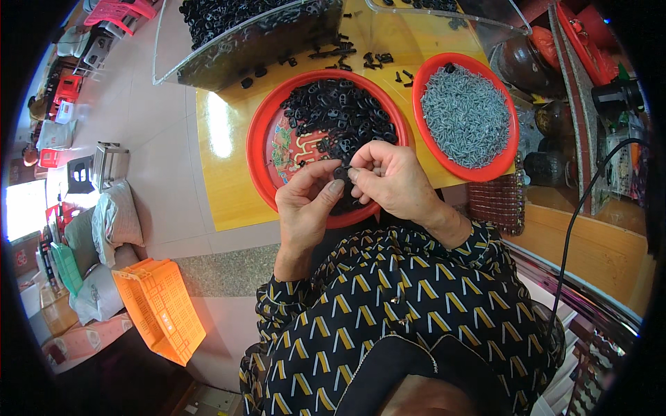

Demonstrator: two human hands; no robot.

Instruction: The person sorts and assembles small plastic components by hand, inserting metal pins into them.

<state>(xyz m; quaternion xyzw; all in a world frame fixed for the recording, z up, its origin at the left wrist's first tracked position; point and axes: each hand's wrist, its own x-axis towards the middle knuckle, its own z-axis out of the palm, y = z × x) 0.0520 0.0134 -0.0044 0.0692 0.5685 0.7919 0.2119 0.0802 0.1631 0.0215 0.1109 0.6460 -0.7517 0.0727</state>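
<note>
The left hand [305, 201] is pinching a small, black plastic part [340, 174] over the six-o'clock half of a round, red tray [254, 149]; the right hand [394, 179] is meeting it, its grip unclear to me. They're apparently assembling, the next move likely needing steady alignment.

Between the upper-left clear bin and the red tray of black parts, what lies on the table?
In the head view, a few loose black pieces lie there on the yellow tabletop.

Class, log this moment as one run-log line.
left hand: pinching small black plastic part; right hand: fingertips at it; beneath: round red tray, loose black parts; right: second red tray, silvery screws
</note>
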